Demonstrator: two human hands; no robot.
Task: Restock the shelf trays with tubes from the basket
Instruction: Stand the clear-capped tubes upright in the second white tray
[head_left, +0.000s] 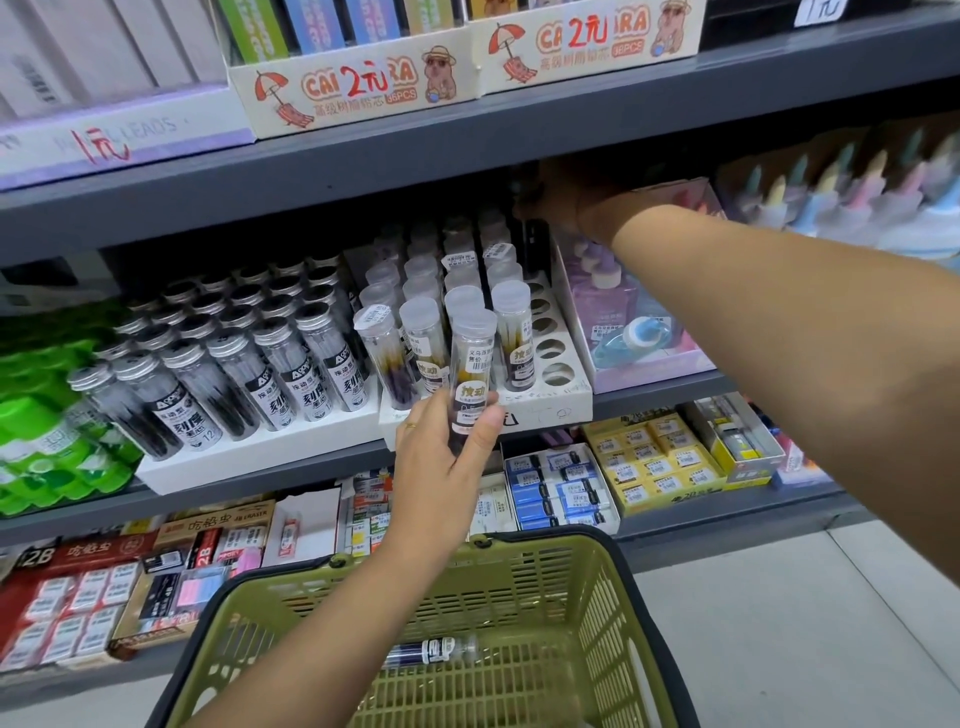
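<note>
Our left hand (447, 462) gripped a clear tube with a frosted cap (471, 364) by its lower end, with the thumb on its right side and the fingers curled round its left. The tube stood upright above the hand, just in front of the white tray (550, 408), and its cap overlapped the front row of like tubes (511, 338) standing in that tray. To the right of those tubes, a column of round holes (545, 348) in the tray lay open. Our right hand (563, 195) reached across and deep under the upper shelf, over the back of the same tray and well apart from the left hand. It lay in shadow, and we could not tell whether its fingers were spread or closed round anything. A dark upright shape (535, 247) stood just below it, but we could not make out any contact. Below us sat the olive basket (519, 587), with one more tube (431, 652) lying on its side on the floor of it. Left of the white tray, a second tray (249, 457) held rows of metal-capped tubes (291, 364).
</note>
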